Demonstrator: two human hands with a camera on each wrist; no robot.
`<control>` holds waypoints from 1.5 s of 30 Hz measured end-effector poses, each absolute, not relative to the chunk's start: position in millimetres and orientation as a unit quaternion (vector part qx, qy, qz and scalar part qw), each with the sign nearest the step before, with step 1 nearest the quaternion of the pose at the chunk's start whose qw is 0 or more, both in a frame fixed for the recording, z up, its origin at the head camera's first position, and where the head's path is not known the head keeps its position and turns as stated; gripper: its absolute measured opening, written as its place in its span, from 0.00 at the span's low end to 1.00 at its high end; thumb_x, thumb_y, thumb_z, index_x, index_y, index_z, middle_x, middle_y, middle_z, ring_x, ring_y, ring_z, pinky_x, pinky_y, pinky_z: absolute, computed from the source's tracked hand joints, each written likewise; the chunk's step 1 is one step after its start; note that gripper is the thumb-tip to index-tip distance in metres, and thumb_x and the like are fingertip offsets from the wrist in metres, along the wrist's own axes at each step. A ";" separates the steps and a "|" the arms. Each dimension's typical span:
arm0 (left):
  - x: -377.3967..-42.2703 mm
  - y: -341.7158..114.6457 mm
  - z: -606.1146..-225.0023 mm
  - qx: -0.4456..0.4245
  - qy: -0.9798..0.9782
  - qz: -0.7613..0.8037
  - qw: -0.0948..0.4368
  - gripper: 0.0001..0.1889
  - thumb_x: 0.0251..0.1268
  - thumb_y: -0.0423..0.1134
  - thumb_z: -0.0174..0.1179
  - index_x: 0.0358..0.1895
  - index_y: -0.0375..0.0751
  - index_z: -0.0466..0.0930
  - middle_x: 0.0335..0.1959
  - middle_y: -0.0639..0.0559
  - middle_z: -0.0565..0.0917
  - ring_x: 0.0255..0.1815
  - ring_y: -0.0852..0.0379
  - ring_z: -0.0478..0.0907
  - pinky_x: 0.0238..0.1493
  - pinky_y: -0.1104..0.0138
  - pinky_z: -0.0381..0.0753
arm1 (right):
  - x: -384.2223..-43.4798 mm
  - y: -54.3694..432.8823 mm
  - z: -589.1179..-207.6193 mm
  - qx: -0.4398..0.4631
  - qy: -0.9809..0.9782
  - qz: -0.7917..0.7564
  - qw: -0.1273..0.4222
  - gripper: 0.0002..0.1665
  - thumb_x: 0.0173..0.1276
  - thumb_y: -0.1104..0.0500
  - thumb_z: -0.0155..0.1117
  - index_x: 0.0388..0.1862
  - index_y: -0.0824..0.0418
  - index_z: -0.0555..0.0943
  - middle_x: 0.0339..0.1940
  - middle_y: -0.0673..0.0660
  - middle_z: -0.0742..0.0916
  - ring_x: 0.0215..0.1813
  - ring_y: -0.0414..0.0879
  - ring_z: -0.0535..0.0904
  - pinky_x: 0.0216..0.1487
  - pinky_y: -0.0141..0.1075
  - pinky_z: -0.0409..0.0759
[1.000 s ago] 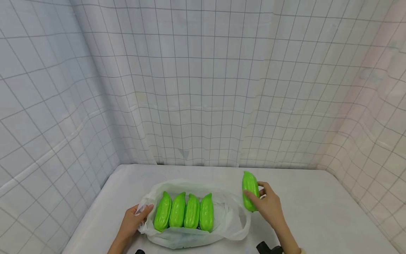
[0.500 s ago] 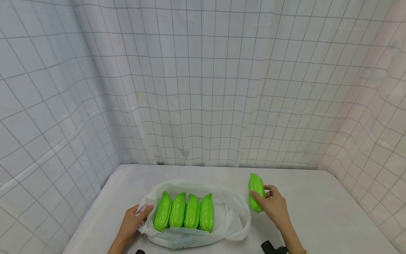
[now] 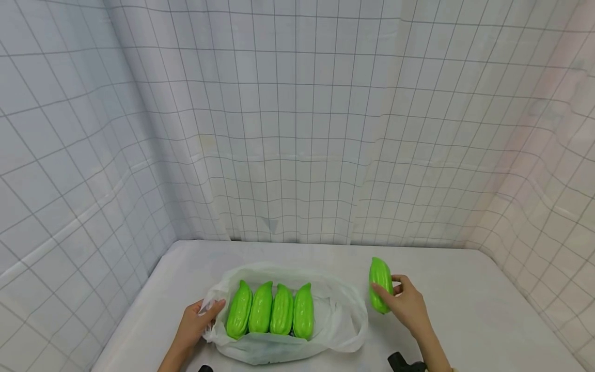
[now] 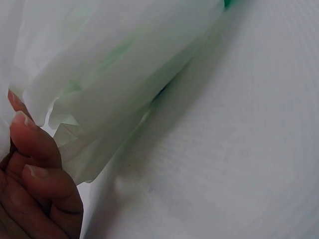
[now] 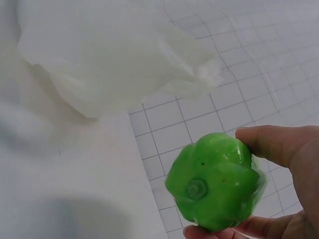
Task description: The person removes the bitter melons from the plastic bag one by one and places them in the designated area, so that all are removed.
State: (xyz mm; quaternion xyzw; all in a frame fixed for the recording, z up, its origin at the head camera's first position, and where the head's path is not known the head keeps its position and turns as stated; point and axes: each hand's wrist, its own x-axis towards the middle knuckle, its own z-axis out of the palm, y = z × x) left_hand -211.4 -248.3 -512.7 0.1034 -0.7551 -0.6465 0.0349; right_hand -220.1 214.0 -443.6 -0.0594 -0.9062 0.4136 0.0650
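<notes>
My right hand [image 3: 410, 305] grips a glossy green ribbed gourd [image 3: 380, 285] between thumb and fingers, to the right of the bag. In the right wrist view the lobed end of the gourd [image 5: 219, 184] faces the camera, showing a small round stub. My left hand [image 3: 197, 323] pinches the left rim of a translucent white plastic bag [image 3: 337, 330], which lies with its mouth spread wide. In the left wrist view the curled fingers [image 4: 40, 144] sit against the thin bag film [image 4: 114, 99]. Several matching green gourds [image 3: 260, 308] lie side by side in the bag's left part.
A white-covered table [image 3: 469, 305] lies under everything, its far edge against a white grid-patterned curtain [image 3: 297, 129]. More curtain hangs at both sides. Dark wrist gear [image 3: 404, 363] shows at the right forearm.
My right hand has moved right and slightly toward me with the gourd, away from the bag. The left hand, the bag and the gourds in it have stayed put.
</notes>
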 end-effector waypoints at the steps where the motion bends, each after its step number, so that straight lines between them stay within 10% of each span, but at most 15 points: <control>1: -211.5 -248.3 -512.8 0.105 -0.755 -0.646 0.035 0.17 0.62 0.46 0.64 0.30 0.33 0.75 0.15 0.51 0.71 0.16 0.57 0.71 0.20 0.66 0.73 | -220.6 214.7 -444.9 -0.058 -0.908 0.411 0.062 0.46 0.58 0.34 0.65 0.59 0.69 0.69 0.35 0.58 0.80 0.31 0.47 0.75 0.26 0.38 0.71; 45: -211.4 -248.0 -513.0 0.098 -0.762 -0.639 0.042 0.17 0.62 0.46 0.64 0.28 0.34 0.75 0.15 0.52 0.71 0.17 0.58 0.70 0.21 0.67 0.72 | -224.6 223.8 -471.9 -0.065 -0.940 0.335 0.004 0.47 0.54 0.35 0.68 0.55 0.74 0.71 0.32 0.59 0.82 0.32 0.51 0.77 0.29 0.42 0.74</control>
